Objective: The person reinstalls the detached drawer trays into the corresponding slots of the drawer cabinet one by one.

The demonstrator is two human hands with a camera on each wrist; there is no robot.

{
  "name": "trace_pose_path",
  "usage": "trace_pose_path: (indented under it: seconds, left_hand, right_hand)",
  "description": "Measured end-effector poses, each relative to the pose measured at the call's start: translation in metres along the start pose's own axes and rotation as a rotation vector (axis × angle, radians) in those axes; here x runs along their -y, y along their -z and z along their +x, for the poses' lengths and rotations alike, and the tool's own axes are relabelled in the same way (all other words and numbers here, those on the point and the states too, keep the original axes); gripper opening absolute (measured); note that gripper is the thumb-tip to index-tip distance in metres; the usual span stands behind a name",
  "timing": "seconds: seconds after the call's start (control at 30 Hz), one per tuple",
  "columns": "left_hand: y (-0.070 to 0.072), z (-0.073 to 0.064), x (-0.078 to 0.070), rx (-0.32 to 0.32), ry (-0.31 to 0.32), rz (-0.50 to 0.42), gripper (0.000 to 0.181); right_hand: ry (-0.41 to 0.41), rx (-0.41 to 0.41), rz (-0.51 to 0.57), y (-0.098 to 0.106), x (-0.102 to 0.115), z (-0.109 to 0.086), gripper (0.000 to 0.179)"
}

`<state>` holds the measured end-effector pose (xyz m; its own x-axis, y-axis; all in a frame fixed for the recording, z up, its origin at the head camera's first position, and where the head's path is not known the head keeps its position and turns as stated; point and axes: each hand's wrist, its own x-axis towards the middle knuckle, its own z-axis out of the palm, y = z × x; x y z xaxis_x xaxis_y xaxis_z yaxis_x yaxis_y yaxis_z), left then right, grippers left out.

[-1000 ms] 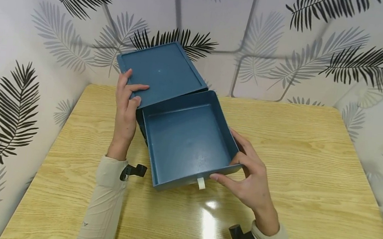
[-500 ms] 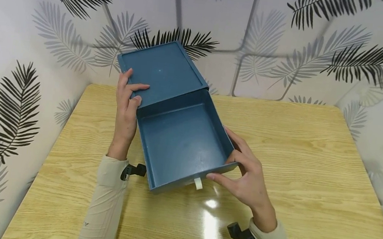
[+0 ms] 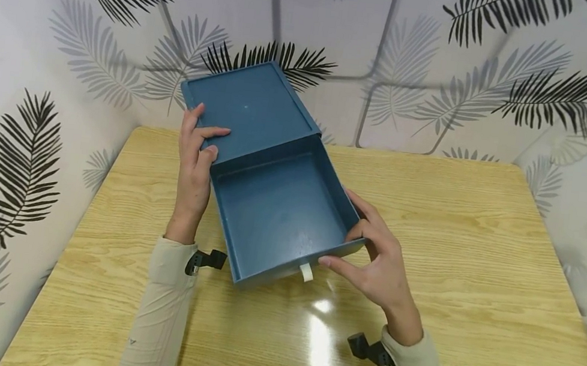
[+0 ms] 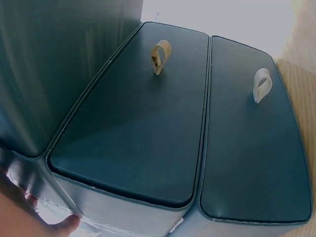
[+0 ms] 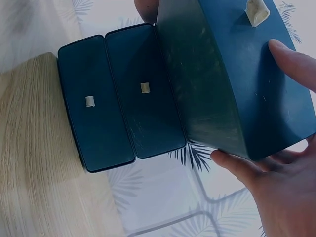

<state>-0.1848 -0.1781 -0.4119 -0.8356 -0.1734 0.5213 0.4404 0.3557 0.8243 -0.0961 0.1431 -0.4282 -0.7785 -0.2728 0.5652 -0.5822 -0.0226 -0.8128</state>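
Note:
A blue drawer cabinet (image 3: 250, 108) stands at the back left of the table, turned at an angle. Its top drawer (image 3: 282, 212) is pulled far out, with nothing inside, and bears a pale pull tab (image 3: 306, 272) on its front. My right hand (image 3: 379, 259) grips the drawer's front right corner, thumb on the front face and fingers at the side and rim. At the cabinet's left edge, my left hand (image 3: 195, 163) rests with fingers spread over the top and side. Below, a middle drawer (image 4: 133, 123) and a bottom drawer (image 4: 254, 158) sit closed in the left wrist view.
The wooden table (image 3: 480, 258) extends to the right and front of the cabinet. Behind it rises a wall (image 3: 332, 36) with a leaf pattern. A black wrist camera (image 3: 362, 346) sits on the right cuff, another wrist camera (image 3: 211, 259) on the left.
The right hand has brought the drawer left and back, from skewed to lined up with the cabinet's opening, and slightly farther in. The left hand and the cabinet have stayed in place.

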Motion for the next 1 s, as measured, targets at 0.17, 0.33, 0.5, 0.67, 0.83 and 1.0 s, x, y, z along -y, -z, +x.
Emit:
trace_pose_path:
  seconds: [0.17, 0.33, 0.5, 0.67, 0.83, 1.0]
  left_hand:
    - [-0.0012, -0.0002, -0.0024, 0.0, 0.011, -0.001, 0.043]
    - [-0.0021, -0.0003, -0.0019, -0.006, 0.011, 0.004, 0.042]
    - [-0.0014, -0.0003, -0.0031, -0.004, 0.009, 0.011, 0.042]
    - [-0.0012, 0.0002, -0.0029, -0.001, 0.005, 0.003, 0.043]
    - [-0.0011, 0.0, -0.002, -0.001, 0.007, 0.011, 0.043]
    - [-0.0011, -0.0007, -0.0011, -0.001, 0.006, 0.014, 0.042]
  right_hand:
    - [-0.014, -0.018, 0.006, -0.0007, -0.0033, 0.002, 0.043]
    - [-0.067, -0.042, 0.005, -0.0028, -0.0043, 0.0025, 0.043]
    - [-0.097, -0.056, 0.002, -0.0051, -0.0059, 0.0036, 0.042]
    - [-0.116, -0.066, -0.006, -0.006, -0.0066, 0.0042, 0.041]
    - [-0.128, -0.074, -0.007, -0.0069, -0.0071, 0.0058, 0.041]
    - [-0.139, -0.079, -0.01, -0.008, -0.007, 0.0074, 0.041]
